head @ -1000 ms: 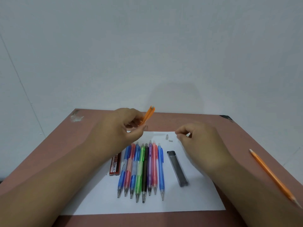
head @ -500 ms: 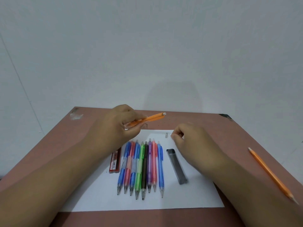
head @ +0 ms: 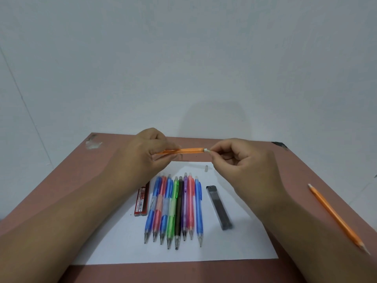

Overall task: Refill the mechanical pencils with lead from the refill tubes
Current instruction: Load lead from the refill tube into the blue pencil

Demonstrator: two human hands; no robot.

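Note:
My left hand (head: 146, 154) grips an orange mechanical pencil (head: 189, 151) held level above the table, its back end pointing right. My right hand (head: 240, 160) pinches a small white eraser (head: 206, 149) at that back end. Several coloured mechanical pencils (head: 175, 209) lie side by side on a white sheet of paper (head: 234, 248), tips toward me. A red lead refill tube (head: 141, 199) lies left of them and a dark grey refill tube (head: 219, 208) lies right of them. One small white eraser cap (head: 206, 168) rests on the paper below my right hand.
A second orange pencil (head: 336, 217) lies diagonally near the right edge of the reddish-brown table (head: 67, 180). A pale wall stands behind the table. A scuffed patch (head: 92, 142) marks the far left corner.
My left hand turned the orange pencil from upright to level. My right hand picked one white eraser off the paper and brought it up to the pencil's back end.

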